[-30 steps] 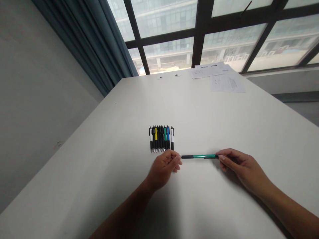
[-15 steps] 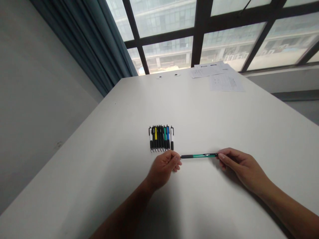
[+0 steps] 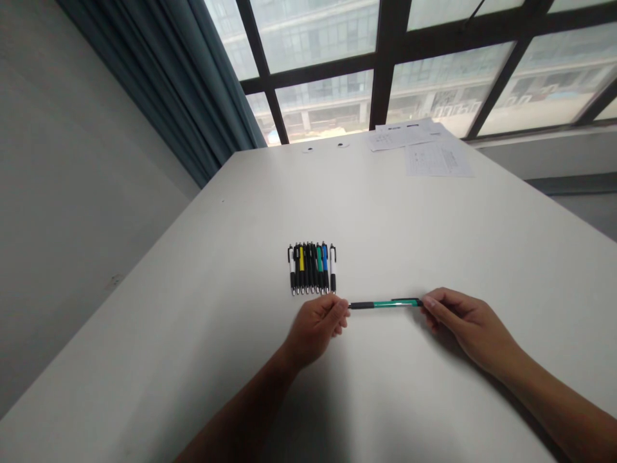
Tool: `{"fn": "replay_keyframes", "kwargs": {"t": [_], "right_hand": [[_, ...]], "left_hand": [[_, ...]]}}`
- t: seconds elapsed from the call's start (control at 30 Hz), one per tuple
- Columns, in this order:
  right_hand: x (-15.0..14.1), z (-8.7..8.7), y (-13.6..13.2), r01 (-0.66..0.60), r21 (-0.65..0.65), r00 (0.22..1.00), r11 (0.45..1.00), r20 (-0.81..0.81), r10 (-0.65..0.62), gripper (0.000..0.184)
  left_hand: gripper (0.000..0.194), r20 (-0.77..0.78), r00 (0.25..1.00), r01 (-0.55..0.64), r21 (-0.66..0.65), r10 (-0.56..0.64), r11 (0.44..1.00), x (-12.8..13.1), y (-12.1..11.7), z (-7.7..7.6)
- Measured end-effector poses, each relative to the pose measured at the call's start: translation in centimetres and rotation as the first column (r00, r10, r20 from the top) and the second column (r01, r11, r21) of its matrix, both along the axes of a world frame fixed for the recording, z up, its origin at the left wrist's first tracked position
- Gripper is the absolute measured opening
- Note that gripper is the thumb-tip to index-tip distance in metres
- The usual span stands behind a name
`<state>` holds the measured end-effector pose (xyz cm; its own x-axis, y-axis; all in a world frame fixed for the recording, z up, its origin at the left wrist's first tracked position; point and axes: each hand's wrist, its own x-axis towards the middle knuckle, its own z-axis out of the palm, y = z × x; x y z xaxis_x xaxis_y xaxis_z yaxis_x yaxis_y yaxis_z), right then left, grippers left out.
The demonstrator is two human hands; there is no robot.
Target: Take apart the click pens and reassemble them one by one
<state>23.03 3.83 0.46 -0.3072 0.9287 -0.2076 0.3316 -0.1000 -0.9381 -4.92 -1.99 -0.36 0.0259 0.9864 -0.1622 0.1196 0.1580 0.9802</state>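
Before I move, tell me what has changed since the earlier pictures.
The green pen between the hands has rolled about its length: its clip has gone from the near side to the far side. Neither the left hand nor the right hand has let go, and nothing new was taken hold of. The row of pens and the papers stayed put.

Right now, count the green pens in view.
2. The held green pen spans from the left hand to the right hand. The other green pen lies in the row of pens, immediately left of the blue pen.
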Motion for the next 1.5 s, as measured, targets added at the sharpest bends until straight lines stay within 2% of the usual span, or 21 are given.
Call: {"fn": "replay_keyframes", "kwargs": {"t": [0.23,0.87,1.37,1.5], "right_hand": [[0.07,0.12,-0.06,-0.022,-0.009,0.998,1.0,0.064,0.022,0.057],[0.31,-0.27,-0.2,-0.084,-0.002,0.987,0.996,0.139,0.083,0.059],[0.21,-0.1,-0.2,-0.085,0.012,0.994,0.996,0.066,0.084,0.056],[0.06,0.06,-0.18,-0.082,-0.02,0.996,0.996,0.032,0.083,0.055]], "left_hand": [[0.051,-0.144,0.989,0.051,0.06,-0.042,0.997,-0.19,0.07,0.38],[0.056,-0.106,0.993,0.053,0.079,-0.045,0.995,-0.17,0.01,0.45],[0.047,-0.098,0.994,0.045,-0.001,-0.045,0.999,-0.08,-0.11,0.27],[0.042,-0.091,0.995,0.038,0.009,-0.037,0.999,-0.05,-0.07,0.24]]}}
